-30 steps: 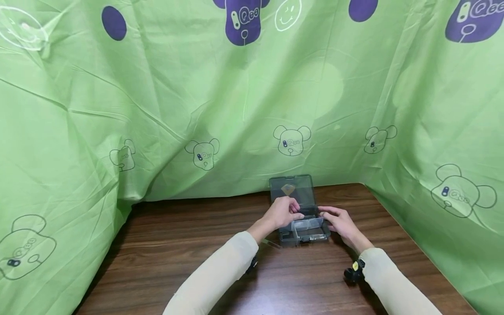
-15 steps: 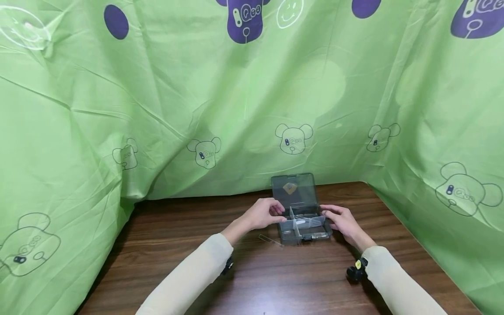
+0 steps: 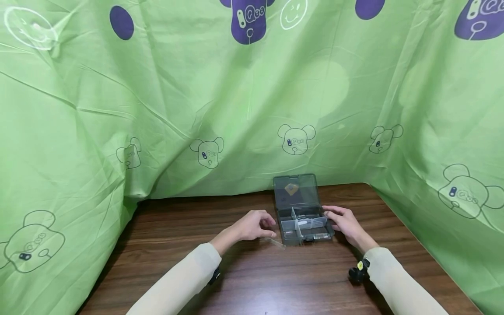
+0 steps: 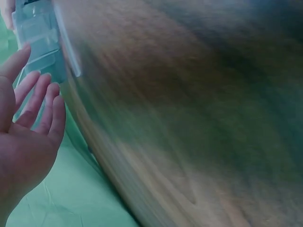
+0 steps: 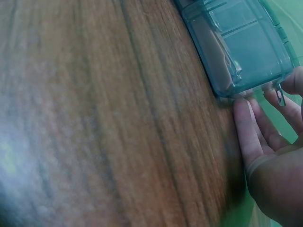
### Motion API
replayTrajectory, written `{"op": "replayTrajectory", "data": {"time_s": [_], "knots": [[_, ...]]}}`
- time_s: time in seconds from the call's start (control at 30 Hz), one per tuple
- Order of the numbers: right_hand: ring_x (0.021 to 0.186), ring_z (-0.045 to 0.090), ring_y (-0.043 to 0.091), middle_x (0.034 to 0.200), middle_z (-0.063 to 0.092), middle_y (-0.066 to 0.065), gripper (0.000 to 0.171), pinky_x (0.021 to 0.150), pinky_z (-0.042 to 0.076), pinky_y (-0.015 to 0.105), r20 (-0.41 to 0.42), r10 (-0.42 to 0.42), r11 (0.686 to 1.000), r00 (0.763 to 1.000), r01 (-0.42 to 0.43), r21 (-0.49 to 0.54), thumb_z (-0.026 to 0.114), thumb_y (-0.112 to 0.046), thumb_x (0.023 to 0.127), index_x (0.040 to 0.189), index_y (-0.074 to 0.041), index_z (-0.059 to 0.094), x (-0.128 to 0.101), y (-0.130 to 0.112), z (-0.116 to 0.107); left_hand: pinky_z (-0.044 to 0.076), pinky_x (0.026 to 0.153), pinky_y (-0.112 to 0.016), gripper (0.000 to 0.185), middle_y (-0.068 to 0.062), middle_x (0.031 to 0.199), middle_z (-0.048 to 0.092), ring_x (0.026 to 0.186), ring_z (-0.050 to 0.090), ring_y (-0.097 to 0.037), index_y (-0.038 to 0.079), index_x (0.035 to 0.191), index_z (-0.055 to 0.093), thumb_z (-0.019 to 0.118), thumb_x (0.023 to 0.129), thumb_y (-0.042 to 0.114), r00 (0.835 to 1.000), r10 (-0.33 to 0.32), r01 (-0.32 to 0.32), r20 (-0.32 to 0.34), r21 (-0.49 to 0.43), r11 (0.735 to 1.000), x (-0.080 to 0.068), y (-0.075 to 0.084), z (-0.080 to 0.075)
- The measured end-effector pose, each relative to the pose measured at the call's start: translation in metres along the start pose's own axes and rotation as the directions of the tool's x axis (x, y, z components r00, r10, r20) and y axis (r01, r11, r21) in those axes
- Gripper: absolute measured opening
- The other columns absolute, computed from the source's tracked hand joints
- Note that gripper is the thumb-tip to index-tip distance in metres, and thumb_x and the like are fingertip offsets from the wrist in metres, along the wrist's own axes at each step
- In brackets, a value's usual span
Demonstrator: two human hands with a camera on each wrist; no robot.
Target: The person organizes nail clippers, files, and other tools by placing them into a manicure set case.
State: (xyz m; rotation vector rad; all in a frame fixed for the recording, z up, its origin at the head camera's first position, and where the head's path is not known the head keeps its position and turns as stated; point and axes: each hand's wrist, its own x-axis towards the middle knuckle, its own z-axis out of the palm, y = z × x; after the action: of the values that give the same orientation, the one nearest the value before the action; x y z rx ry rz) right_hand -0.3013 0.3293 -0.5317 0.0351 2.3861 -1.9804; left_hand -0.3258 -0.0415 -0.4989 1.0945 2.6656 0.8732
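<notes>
A smoky clear plastic divider box (image 3: 288, 239) stands on the table, its lid (image 3: 301, 194) raised at the back. My right hand (image 3: 346, 224) touches the box's right end. In the right wrist view its fingertips (image 5: 243, 106) lie against the outer wall, the thumb near the corner. My left hand (image 3: 252, 225) is left of the box, fingers loosely bent, nothing in its grasp. A thin clear strip (image 3: 277, 243) lies on the table just below the left fingertips, beside the box. Clear dividers (image 3: 311, 222) split the box, and small clear pieces (image 3: 322, 236) lie inside.
The box sits toward the back of the brown wooden table (image 3: 189, 245). A green printed cloth (image 3: 244, 109) hangs behind and along both sides. The lid's top edge stands close to the cloth. Small black devices (image 3: 358, 272) are strapped at both wrists.
My left hand has withdrawn from over the box and moved left and down to beside the clear strip, uncovering the compartments. The right hand has stayed at the box's right end.
</notes>
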Motion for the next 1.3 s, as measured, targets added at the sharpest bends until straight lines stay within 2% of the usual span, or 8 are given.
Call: {"op": "replayTrajectory", "data": {"time_s": [0.23,0.43,0.53,0.73,0.87,0.97,1.13,1.3], "knots": [[0.105,0.067,0.009,0.149,0.054,0.029,0.047,0.086,0.060,0.030,0.009,0.004,1.000,1.000,-0.004,-0.001,0.056,-0.015,0.108,0.152,0.003,0.053,0.003,0.003,-0.001,0.053,0.087,-0.023,0.028,0.000,0.106,0.067,0.099,0.066,-0.017,0.012,0.109,0.077,0.089,0.088,0.027,0.996,0.032,-0.036,0.078,0.039,0.999,-0.011,-0.002,0.008],[0.105,0.068,0.012,0.149,0.052,0.032,0.047,0.085,0.061,0.032,0.018,0.005,1.000,1.000,-0.006,0.010,0.055,-0.011,0.108,0.151,0.007,0.050,0.004,0.004,-0.002,0.051,0.083,-0.019,0.017,0.003,0.100,0.062,0.093,0.064,-0.013,0.013,0.101,0.076,0.087,0.088,0.017,0.995,0.055,-0.062,0.088,0.079,0.995,-0.012,-0.004,0.014],[0.106,0.067,0.011,0.149,0.053,0.031,0.047,0.086,0.060,0.031,0.015,0.007,1.000,1.000,-0.007,0.006,0.055,-0.012,0.109,0.152,0.005,0.051,0.004,0.004,-0.002,0.050,0.083,-0.018,0.014,0.005,0.098,0.061,0.091,0.063,-0.010,0.016,0.097,0.075,0.086,0.088,0.014,0.994,0.051,-0.059,0.096,0.087,0.994,-0.013,-0.005,0.015],[0.107,0.067,0.011,0.149,0.054,0.028,0.047,0.087,0.060,0.031,0.005,-0.001,1.000,1.000,0.001,-0.003,0.057,-0.016,0.108,0.151,0.002,0.054,0.001,0.002,0.001,0.051,0.077,-0.017,0.015,0.005,0.092,0.063,0.084,0.061,-0.005,0.015,0.091,0.072,0.084,0.087,0.008,0.993,0.062,-0.067,0.101,0.054,0.996,-0.014,-0.005,0.015],[0.107,0.067,0.013,0.147,0.056,0.028,0.047,0.087,0.060,0.031,0.000,-0.004,1.000,1.000,0.004,-0.005,0.057,-0.016,0.108,0.151,0.002,0.054,-0.001,0.002,0.002,0.052,0.072,-0.016,0.016,0.010,0.082,0.064,0.076,0.060,0.000,0.017,0.088,0.070,0.082,0.089,0.006,0.990,0.060,-0.064,0.126,0.026,0.998,-0.017,-0.003,0.013],[0.108,0.067,0.014,0.147,0.056,0.029,0.047,0.087,0.060,0.031,0.001,-0.005,1.000,1.000,0.005,-0.009,0.057,-0.015,0.108,0.151,0.003,0.053,-0.001,0.002,0.002,0.053,0.071,-0.016,0.015,0.013,0.081,0.063,0.075,0.060,0.002,0.018,0.089,0.071,0.082,0.091,0.008,0.988,0.065,-0.068,0.137,0.014,0.998,-0.019,-0.002,0.010],[0.108,0.067,0.013,0.147,0.056,0.029,0.046,0.087,0.060,0.031,0.001,-0.008,1.000,1.000,0.008,-0.011,0.057,-0.015,0.108,0.151,0.003,0.054,-0.001,0.001,0.002,0.054,0.073,-0.016,0.013,0.014,0.086,0.063,0.077,0.060,0.002,0.018,0.091,0.072,0.082,0.093,0.009,0.988,0.094,-0.096,0.123,0.005,0.995,-0.019,-0.001,0.003],[0.109,0.066,0.013,0.149,0.054,0.028,0.047,0.088,0.059,0.031,0.004,-0.006,1.000,1.000,0.007,-0.016,0.057,-0.017,0.108,0.151,0.002,0.054,-0.001,-0.001,0.002,0.055,0.072,-0.018,0.014,0.013,0.081,0.065,0.075,0.061,0.001,0.018,0.091,0.072,0.082,0.092,0.008,0.990,0.100,-0.097,0.102,-0.031,0.995,-0.014,0.005,-0.008]]}}
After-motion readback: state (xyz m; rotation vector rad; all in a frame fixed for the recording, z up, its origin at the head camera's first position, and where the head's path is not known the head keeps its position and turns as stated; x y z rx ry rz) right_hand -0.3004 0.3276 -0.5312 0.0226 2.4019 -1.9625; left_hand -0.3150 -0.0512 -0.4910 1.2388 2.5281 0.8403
